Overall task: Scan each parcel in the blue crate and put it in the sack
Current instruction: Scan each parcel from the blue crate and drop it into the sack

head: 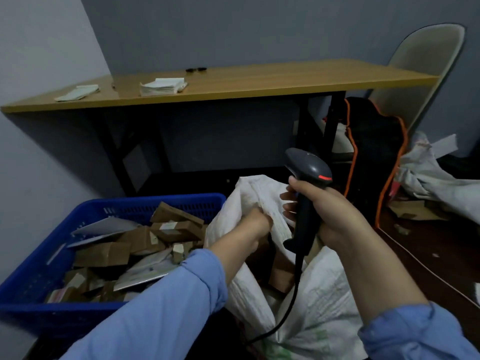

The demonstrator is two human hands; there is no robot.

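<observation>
The blue crate (39, 289) at lower left holds several brown cardboard parcels (104, 253) and grey mailer envelopes (106, 226). To its right stands the white woven sack (319, 307), mouth open, with brown boxes (280, 276) inside. My left hand (253, 227) reaches into the sack's mouth at its rim; its fingers are hidden by the fabric. My right hand (335, 214) grips the handle of a black barcode scanner (309, 167) above the sack, and two of its fingers touch the sack's edge. The scanner's cable hangs down across the sack.
A wooden table (259, 81) with black legs stands behind, carrying two stacks of white envelopes (161, 87). A black bag with orange trim (374, 157), a pale chair (426, 74) and crumpled white sacks (436, 183) lie at right on the dark floor.
</observation>
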